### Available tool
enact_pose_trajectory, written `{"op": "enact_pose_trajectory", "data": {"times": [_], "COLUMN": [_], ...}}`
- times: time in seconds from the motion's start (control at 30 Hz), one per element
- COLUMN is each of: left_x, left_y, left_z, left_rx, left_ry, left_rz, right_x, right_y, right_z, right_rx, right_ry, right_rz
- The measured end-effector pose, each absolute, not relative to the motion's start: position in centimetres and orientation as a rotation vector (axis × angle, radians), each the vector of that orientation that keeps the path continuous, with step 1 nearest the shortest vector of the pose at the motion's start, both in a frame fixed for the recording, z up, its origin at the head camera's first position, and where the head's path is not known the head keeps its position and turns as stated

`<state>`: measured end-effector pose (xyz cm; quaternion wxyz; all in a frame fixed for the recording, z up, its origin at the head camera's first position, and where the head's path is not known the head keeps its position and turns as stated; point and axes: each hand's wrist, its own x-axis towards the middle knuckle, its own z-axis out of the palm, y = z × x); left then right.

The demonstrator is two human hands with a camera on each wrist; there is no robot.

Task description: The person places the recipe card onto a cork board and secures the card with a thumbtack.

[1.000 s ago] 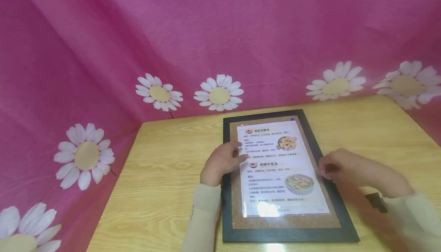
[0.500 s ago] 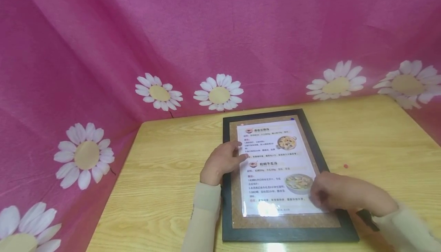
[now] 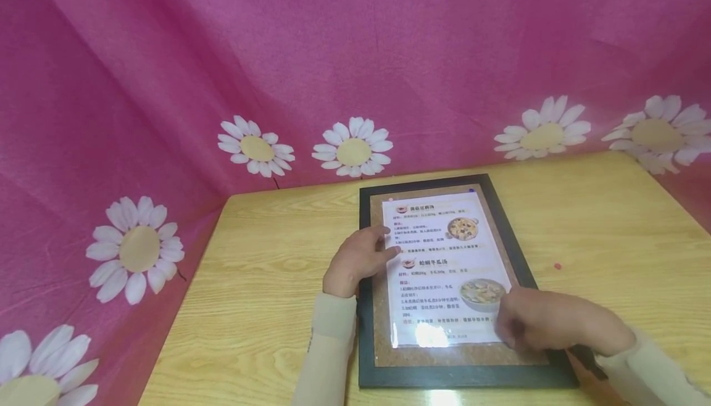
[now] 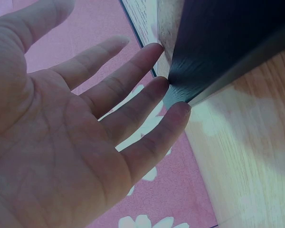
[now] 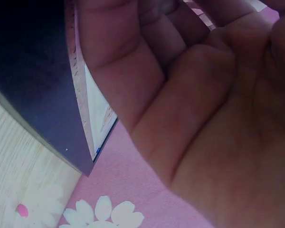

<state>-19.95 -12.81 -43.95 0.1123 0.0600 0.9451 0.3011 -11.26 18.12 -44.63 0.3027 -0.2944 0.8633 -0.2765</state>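
A black-framed cork board point(image 3: 365, 332) lies on the table with a printed recipe sheet point(image 3: 439, 292) on its cork. A blue pin point(image 3: 471, 190) sits at the sheet's top right corner, a pale pink one point(image 3: 390, 199) at its top left. My left hand point(image 3: 358, 261) rests over the board's left edge, thumb and fingertips on the sheet; its palm point(image 4: 80, 142) shows with fingers extended in the left wrist view. My right hand point(image 3: 547, 319) has curled fingers at the sheet's lower right corner. Its fingertips are hidden, so anything pinched there cannot be seen.
A red pin point(image 3: 558, 266) lies on the wooden table point(image 3: 261, 270) right of the board. Behind and to the left hangs a pink cloth point(image 3: 355, 54) printed with white daisies. A small dark object point(image 3: 589, 360) is partly visible under the right wrist.
My right hand has moved from the board's right edge down and left to the sheet's lower right corner, uncovering the red pin on the table. The left hand has stayed put.
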Motion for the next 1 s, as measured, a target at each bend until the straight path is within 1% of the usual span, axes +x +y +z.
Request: {"op": "enact_pose_trajectory", "data": {"times": [0.23, 0.5, 0.77, 1.0], "left_x": [-20.0, -20.02, -19.94, -20.03], "left_y": [-12.77, -12.73, -12.77, -12.79], "left_z": [-43.83, -44.02, -44.01, -44.14], "left_rx": [0.173, 0.172, 0.163, 0.177], "left_ry": [2.772, 2.77, 2.765, 2.771], "left_rz": [0.888, 0.891, 0.901, 0.886], "right_x": [-11.71, -11.75, -11.6, -11.65], "right_y": [18.36, 18.33, 18.47, 18.26], "right_z": [-44.48, -44.78, -44.62, -45.01], "right_rx": [-0.743, -0.806, -0.683, -0.806], "right_ry": [2.218, 2.202, 2.26, 2.169], "right_rz": [-0.786, -0.797, -0.765, -0.845]}}
